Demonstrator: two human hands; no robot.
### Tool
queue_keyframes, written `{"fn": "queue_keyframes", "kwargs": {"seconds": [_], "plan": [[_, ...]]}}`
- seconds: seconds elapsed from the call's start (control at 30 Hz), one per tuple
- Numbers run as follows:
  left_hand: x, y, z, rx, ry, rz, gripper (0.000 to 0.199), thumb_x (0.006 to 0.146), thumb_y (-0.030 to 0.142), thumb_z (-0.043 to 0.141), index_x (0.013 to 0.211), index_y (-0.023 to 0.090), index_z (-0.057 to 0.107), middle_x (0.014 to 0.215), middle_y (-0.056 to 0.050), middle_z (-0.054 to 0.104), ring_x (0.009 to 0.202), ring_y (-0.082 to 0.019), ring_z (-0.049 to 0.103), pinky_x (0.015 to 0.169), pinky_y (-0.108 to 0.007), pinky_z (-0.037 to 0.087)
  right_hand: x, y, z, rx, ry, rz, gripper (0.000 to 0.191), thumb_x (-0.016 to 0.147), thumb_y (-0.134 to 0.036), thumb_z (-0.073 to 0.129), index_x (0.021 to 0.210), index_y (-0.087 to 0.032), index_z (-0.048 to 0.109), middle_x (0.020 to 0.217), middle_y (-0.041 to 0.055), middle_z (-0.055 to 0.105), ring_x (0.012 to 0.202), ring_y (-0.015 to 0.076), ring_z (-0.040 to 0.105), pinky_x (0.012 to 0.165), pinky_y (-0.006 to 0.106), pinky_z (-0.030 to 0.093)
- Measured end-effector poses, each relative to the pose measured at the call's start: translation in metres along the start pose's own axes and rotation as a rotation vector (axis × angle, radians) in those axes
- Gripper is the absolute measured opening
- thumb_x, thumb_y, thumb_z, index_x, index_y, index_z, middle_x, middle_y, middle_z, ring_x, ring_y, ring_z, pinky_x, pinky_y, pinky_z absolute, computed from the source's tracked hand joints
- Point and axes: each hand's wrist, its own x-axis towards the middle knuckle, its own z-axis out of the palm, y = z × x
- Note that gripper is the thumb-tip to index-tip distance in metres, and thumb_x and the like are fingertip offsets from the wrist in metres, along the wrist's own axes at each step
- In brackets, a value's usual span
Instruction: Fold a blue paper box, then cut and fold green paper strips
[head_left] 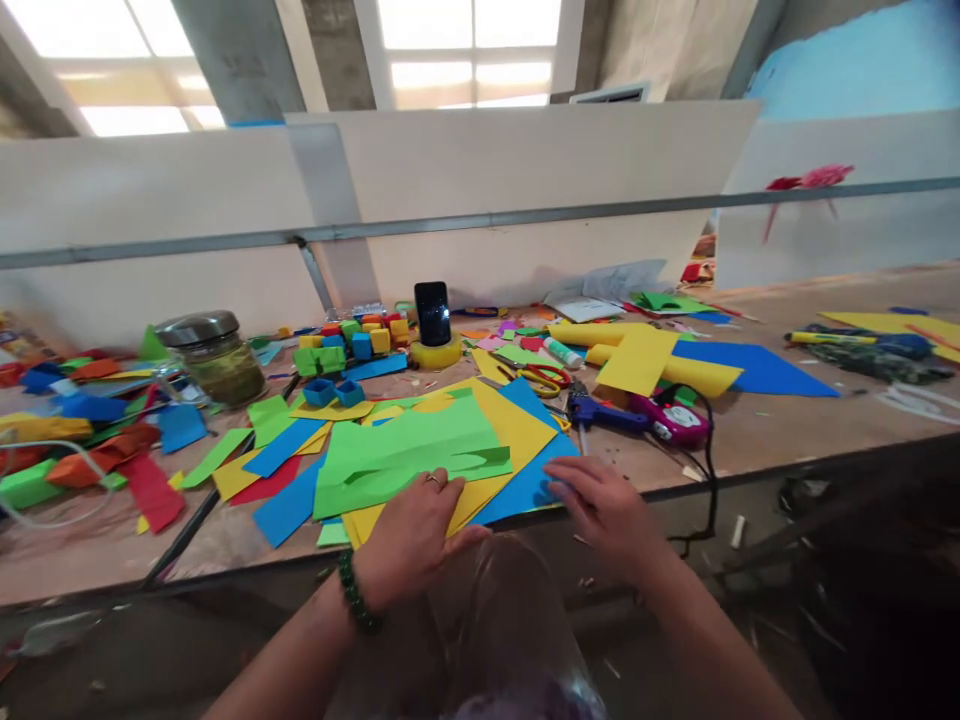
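One green sheet (412, 435) | near edge at left fingers (452, 491), grip unclear | right fingers (574, 473) loose, empty, by blue sheet (523, 491)

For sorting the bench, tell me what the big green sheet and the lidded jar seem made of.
Big green sheet: matte, likely paper or card, by its creases. Lidded jar: glossy, see-through, so glass or plastic; its lid shiny grey, likely metal.

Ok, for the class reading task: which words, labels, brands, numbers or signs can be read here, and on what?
None can be read.
White-and-green tube: any printing is too small to read.
Magenta object: pale marks, too blurred to read.
Phone: dark screen, no legible text.
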Motion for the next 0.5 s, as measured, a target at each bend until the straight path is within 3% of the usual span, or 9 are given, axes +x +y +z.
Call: {"fn": "queue_keyframes", "kwargs": {"seconds": [0.1, 0.2, 0.3, 0.5], "plan": [[0.002, -0.003, -0.001, -0.093, -0.018, -0.007, 0.051, 0.097, 0.053, 0.025, 0.111, 0.018, 0.059, 0.098, -0.01, 0.057, 0.091, -0.022, 0.055, 0.08, -0.035, 0.045, 0.002, 0.03, -0.025, -0.129, 0.066, 0.156, 0.026, 0.093, -0.033, 0.048, 0.102, -0.021, 0.069, 0.103, 0.0088, 0.07, 0.095, 0.0219, 0.065, 0.084, 0.036, 0.053], [0.002, -0.007, -0.003, -0.096, 0.035, 0.018, 0.046, 0.1, 0.04, 0.025, 0.101, 0.02, 0.066, 0.09, -0.008, 0.057, 0.087, -0.021, 0.054, 0.08, -0.035, 0.044, 0.011, 0.049, -0.037, -0.223, 0.014, 0.287, 0.029, 0.091, -0.032, 0.046, 0.101, -0.02, 0.071, 0.099, 0.0088, 0.071, 0.082, 0.0221, 0.068, 0.071, 0.034, 0.054], [0.0, -0.009, -0.003, -0.04, 0.123, 0.042, 0.041, 0.098, 0.034, 0.031, 0.105, 0.021, 0.069, 0.104, -0.013, 0.06, 0.1, -0.025, 0.054, 0.088, -0.04, 0.044, 0.026, 0.055, -0.035, -0.269, -0.06, 0.276, 0.031, 0.09, -0.026, 0.044, 0.103, -0.02, 0.071, 0.105, 0.01, 0.07, 0.088, 0.023, 0.067, 0.074, 0.034, 0.053], [-0.008, -0.012, 0.012, -0.075, 0.129, 0.015, 0.039, 0.096, 0.031, 0.037, 0.126, 0.021, 0.059, 0.128, -0.016, 0.057, 0.12, -0.028, 0.052, 0.097, -0.044, 0.047, 0.052, 0.055, -0.028, -0.423, -0.306, 0.297, 0.033, 0.088, -0.019, 0.046, 0.112, -0.02, 0.069, 0.116, 0.0121, 0.066, 0.108, 0.0279, 0.059, 0.083, 0.038, 0.049]]}}
